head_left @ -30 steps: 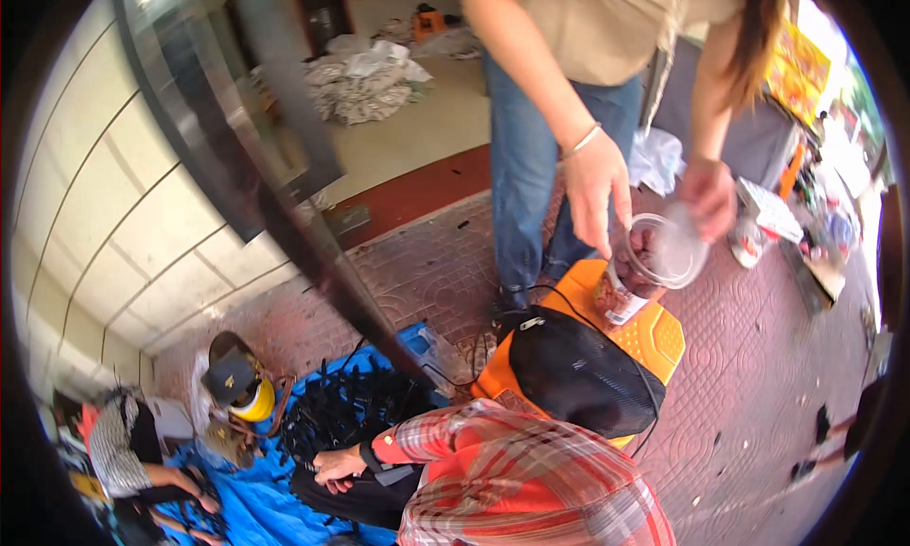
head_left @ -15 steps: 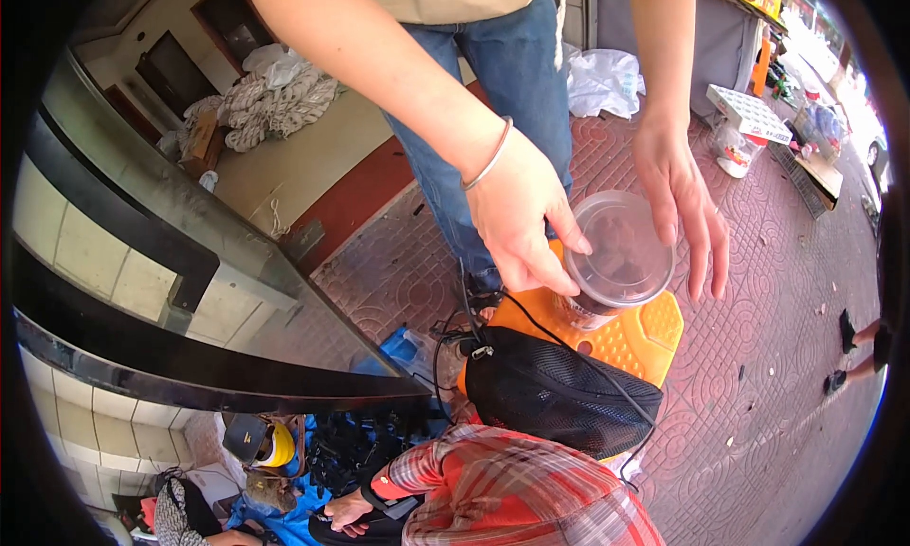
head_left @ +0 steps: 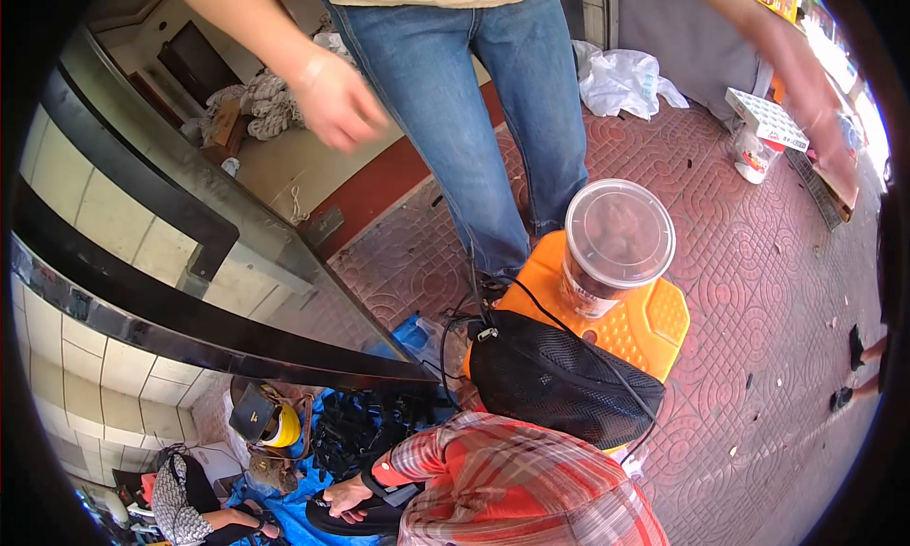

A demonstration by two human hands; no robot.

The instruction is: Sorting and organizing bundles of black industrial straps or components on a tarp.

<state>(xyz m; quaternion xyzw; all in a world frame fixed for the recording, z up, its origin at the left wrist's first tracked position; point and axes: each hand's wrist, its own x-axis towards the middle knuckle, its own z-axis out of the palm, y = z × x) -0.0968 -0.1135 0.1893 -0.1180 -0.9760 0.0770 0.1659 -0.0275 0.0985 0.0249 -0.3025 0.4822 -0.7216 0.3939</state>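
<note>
Head view: one of the wearer's two hands shows, the right hand [head_left: 351, 497], reaching out of a single red plaid sleeve [head_left: 531, 484] with one dark band at the wrist. Its fingers are loosely bent over a black-clad leg; whether they pinch something small, I cannot tell. The left hand is out of sight, so I cannot tell its state. Just beyond the right hand, one pile of black pieces [head_left: 365, 434], too tangled to count, lies on one blue sheet [head_left: 292, 519].

Near the plaid sleeve stands one orange stool [head_left: 665, 317], bearing two things: one clear lidded tub [head_left: 619, 233] of reddish-brown contents, upright, and one black mesh bag [head_left: 559, 380] lying beside it.

Two co-workers are partly visible. One stands in blue jeans [head_left: 445, 119], both hands apart from the tub and blurred. The other, in one visible patterned sleeve [head_left: 178, 503], sits at lower left by the sheet. Near the pile is one yellow container [head_left: 284, 427] with one dark cap [head_left: 254, 411] against it.
</note>
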